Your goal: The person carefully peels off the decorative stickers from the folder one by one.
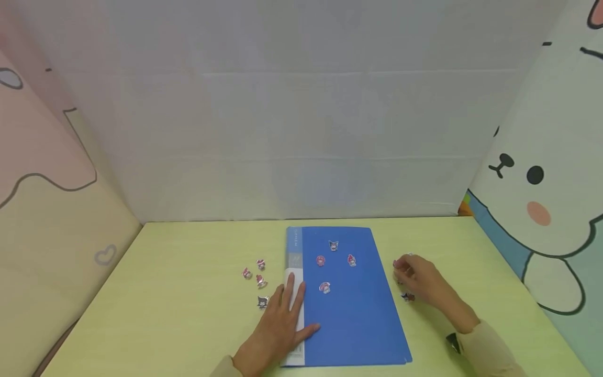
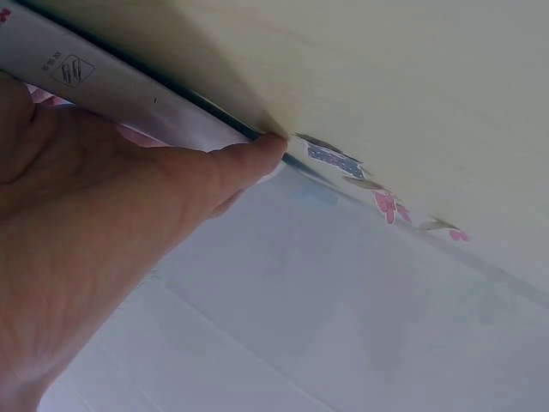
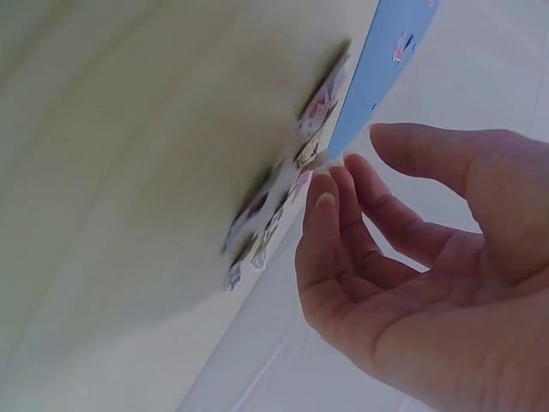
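Note:
A blue folder (image 1: 355,324) with a white and pale blue spine lies on the table, several small cartoon stickers on its cover, among them a dark-eared one (image 1: 333,245) and a round pink one (image 1: 320,261). My left hand (image 1: 278,327) rests on the spine with fingers spread; its fingertips appear at the spine's edge in the left wrist view. To the folder's right, my right hand (image 1: 421,278) is over a group of loose stickers (image 3: 253,210). Its fingertips are bent down near them, the thumb apart from the fingers. A pink sticker (image 1: 395,263) shows by the fingertips; the hand partly hides others.
Left of the folder lie several more loose stickers, including a pink one (image 1: 247,273) and a dark one (image 1: 262,302). A black item (image 1: 453,342) shows beside the right sleeve. White cloth (image 1: 301,131) hangs behind the yellow table (image 1: 179,293), with cartoon-printed cloth at both sides.

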Demonstrator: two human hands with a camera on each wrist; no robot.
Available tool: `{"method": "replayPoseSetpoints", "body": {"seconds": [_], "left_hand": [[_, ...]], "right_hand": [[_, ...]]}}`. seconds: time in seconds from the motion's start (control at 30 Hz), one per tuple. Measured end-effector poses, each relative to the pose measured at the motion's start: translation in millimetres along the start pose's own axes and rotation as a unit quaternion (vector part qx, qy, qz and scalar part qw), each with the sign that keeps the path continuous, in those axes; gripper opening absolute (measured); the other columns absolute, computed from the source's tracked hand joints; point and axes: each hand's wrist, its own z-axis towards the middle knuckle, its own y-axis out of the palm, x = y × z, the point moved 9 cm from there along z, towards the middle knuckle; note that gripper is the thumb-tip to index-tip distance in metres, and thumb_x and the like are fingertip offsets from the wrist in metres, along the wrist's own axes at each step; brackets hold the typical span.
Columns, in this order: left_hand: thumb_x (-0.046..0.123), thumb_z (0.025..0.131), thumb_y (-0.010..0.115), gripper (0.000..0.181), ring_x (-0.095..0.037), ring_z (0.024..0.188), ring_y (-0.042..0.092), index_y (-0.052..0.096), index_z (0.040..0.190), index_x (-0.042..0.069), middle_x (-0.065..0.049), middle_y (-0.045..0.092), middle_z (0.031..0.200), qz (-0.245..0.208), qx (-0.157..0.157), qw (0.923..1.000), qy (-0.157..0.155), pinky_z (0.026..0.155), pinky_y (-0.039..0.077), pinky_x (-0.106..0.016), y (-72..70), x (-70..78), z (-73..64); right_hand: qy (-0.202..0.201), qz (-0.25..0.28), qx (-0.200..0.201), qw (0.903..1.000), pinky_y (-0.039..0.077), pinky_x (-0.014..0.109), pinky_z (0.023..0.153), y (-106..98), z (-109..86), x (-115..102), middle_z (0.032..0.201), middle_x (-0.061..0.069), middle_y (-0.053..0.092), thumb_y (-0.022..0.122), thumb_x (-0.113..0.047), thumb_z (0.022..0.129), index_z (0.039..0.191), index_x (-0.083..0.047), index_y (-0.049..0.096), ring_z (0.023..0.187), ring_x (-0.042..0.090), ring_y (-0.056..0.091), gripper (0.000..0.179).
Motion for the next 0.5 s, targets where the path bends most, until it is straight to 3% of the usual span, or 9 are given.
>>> {"method": "replayPoseSetpoints", "body": {"seconds": [0.5], "left_hand": [[0.071,0.098,0.044,0.09,-0.041,0.142,0.042,0.037,0.159,0.005,-0.024,0.029,0.163,-0.003,0.002,1.0,-0.001,0.115,0.038,-0.049,4.9,-1.8,1.7]], "right_hand": [[-0.005,0.012,0.009,0.9999,0.056,0.044,0.076,8.0,13.9,-14.4,0.094,0.009,0.067,0.07,-0.001,0.095,0.105,0.005,0.065,0.087,0.025,0.066,0.012]]}}
